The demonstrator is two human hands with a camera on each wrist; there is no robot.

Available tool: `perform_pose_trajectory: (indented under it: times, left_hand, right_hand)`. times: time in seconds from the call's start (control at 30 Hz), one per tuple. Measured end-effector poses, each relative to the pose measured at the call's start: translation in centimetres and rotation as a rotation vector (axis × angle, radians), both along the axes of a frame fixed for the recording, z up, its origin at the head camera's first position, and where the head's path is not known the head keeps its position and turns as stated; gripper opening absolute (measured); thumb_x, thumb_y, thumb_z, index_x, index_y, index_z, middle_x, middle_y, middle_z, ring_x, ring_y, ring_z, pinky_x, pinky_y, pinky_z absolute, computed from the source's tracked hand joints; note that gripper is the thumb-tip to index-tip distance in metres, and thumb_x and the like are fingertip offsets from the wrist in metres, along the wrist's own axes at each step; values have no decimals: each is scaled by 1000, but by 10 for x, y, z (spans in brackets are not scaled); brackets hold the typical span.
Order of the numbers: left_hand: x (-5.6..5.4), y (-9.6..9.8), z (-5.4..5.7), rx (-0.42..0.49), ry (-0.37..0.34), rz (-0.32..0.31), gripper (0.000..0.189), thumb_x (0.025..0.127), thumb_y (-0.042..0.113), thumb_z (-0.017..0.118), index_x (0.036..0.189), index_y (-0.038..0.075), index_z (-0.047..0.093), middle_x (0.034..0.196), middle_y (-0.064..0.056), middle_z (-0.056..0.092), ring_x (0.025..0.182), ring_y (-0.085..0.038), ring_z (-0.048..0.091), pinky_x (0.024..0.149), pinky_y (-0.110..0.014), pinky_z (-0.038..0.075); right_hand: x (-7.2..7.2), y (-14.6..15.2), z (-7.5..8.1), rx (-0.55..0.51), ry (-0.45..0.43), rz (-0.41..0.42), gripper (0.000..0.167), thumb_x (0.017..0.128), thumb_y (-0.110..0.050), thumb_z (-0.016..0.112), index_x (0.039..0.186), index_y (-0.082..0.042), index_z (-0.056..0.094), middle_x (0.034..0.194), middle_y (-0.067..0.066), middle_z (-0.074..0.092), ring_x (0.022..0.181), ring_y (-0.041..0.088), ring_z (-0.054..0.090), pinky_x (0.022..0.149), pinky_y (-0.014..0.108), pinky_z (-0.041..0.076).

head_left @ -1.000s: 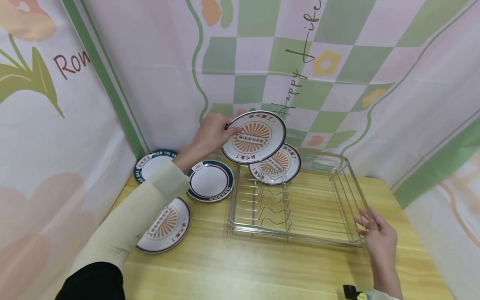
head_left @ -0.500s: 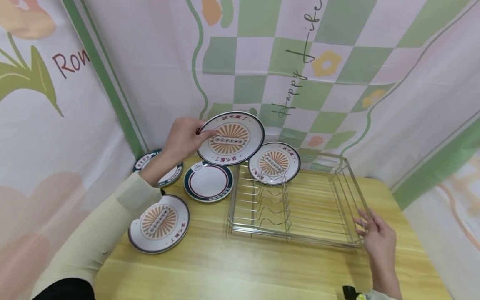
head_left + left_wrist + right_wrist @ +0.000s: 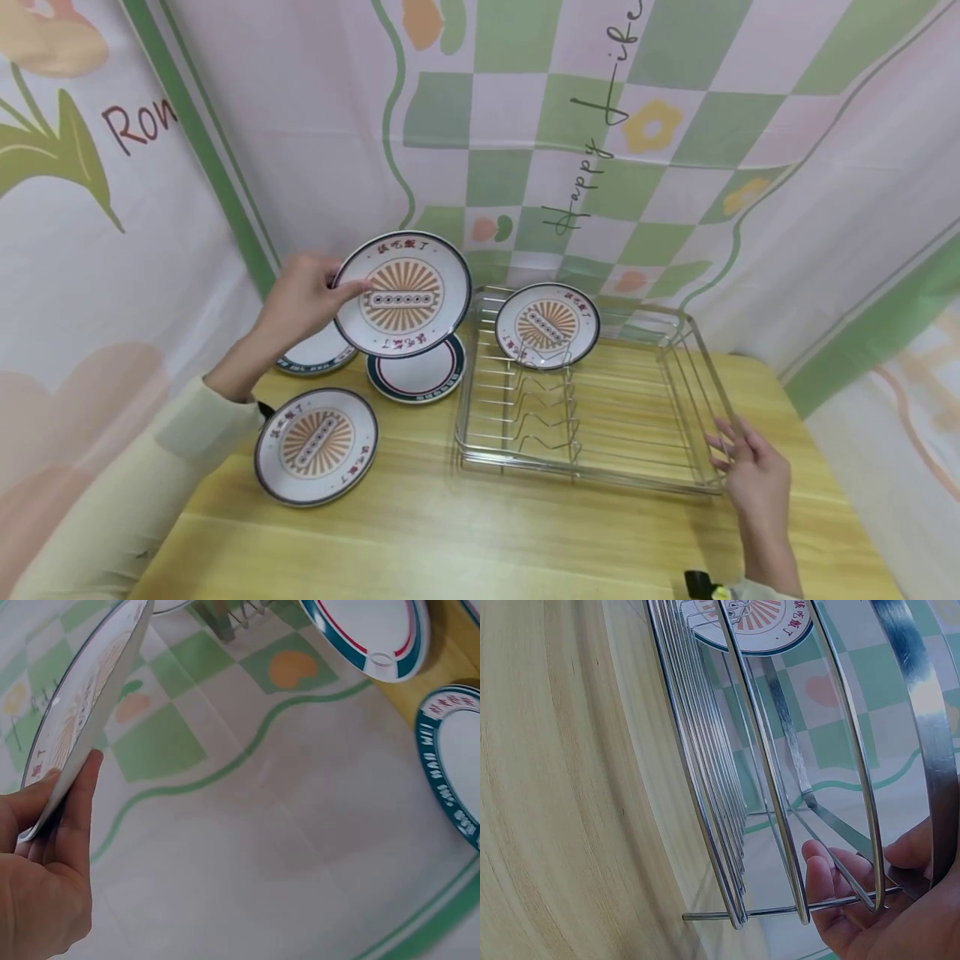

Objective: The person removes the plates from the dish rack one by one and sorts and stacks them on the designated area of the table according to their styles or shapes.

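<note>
My left hand [image 3: 300, 300] pinches the left rim of a white plate [image 3: 405, 296] with an orange sunburst print, thumb on its face and fingers behind. The plate is tilted up in the air, overlapping a teal-rimmed plate [image 3: 420, 379] in the head view. In the left wrist view the held plate [image 3: 94, 697] shows nearly edge-on. My right hand [image 3: 759, 475] grips the right end of a wire dish rack [image 3: 592, 473]; the right wrist view has its fingers [image 3: 821, 877] curled among the wires. A matching sunburst plate [image 3: 549, 325] stands leaning in the rack's back left slots.
More sunburst plates [image 3: 317, 447], apparently stacked, lie at the table's front left. Another teal-rimmed plate [image 3: 318, 354] lies behind them, partly hidden by the held plate and left arm. A printed curtain [image 3: 525, 108] borders the wooden table [image 3: 525, 542] at the back and sides.
My left hand has moved left, carrying the sunburst plate from in front of the rack's standing plate to above the teal-rimmed plate. The right hand and the rack have stayed put.
</note>
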State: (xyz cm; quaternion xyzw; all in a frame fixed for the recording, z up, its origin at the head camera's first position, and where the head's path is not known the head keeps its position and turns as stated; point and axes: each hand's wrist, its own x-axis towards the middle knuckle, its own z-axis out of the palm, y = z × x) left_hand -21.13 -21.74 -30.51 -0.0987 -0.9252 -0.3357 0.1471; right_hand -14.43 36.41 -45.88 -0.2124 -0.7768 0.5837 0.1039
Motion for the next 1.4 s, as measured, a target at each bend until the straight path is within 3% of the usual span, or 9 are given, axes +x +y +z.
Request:
perform_pose_trajectory:
  times: [0.13, 0.3, 0.57, 0.73, 1.17, 1.4]
  left_hand:
    - [6, -14, -3, -3, -57, 24, 28, 98, 24, 79, 88, -2, 76, 68, -11, 69, 54, -17, 50, 46, -24, 36]
    - [15, -33, -12, 14, -182, 50, 30, 98, 24, 79, 93, -5, 75, 71, -11, 72, 56, -17, 56, 48, -25, 43]
    - [30, -63, -42, -26, -315, 78, 30, 97, 23, 79, 86, -4, 73, 61, -2, 63, 55, -16, 51, 47, -27, 38]
    - [38, -77, -61, -47, -370, 98, 36, 96, 23, 79, 71, 2, 64, 60, -1, 56, 56, -15, 46, 48, -26, 35]
    - [52, -97, -96, -26, -507, 77, 27, 96, 24, 78, 86, 0, 74, 71, -4, 68, 66, -20, 57, 59, -31, 47]
    - [57, -98, -107, -7, -587, 84, 24, 97, 20, 77, 94, -4, 74, 75, -7, 70, 69, -21, 62, 61, -33, 52]
  right_hand:
    - [-1, 1, 0, 49, 6, 8, 48, 114, -8, 33, 162, -3, 32, 157, 16, 50, 89, -12, 67, 76, 14, 58]
    - [-1, 2, -1, 39, 15, 17, 49, 114, -6, 34, 162, -1, 31, 155, 11, 53, 89, -12, 67, 75, 14, 58]
    - [-3, 1, -2, 31, 0, -6, 48, 114, -7, 35, 162, -4, 34, 156, 13, 51, 88, -12, 67, 75, 14, 58]
    - [-2, 0, -2, 13, 5, -13, 48, 114, -7, 36, 162, -4, 34, 154, 11, 53, 87, -11, 67, 74, 14, 57]
    - [-1, 0, -2, 1, 21, -19, 48, 114, -6, 37, 161, -2, 35, 149, 6, 59, 86, -10, 68, 74, 15, 58]
    - [0, 0, -1, 43, 14, -14, 47, 114, -7, 36, 161, -1, 35, 151, 8, 57, 86, -11, 68, 74, 14, 58]
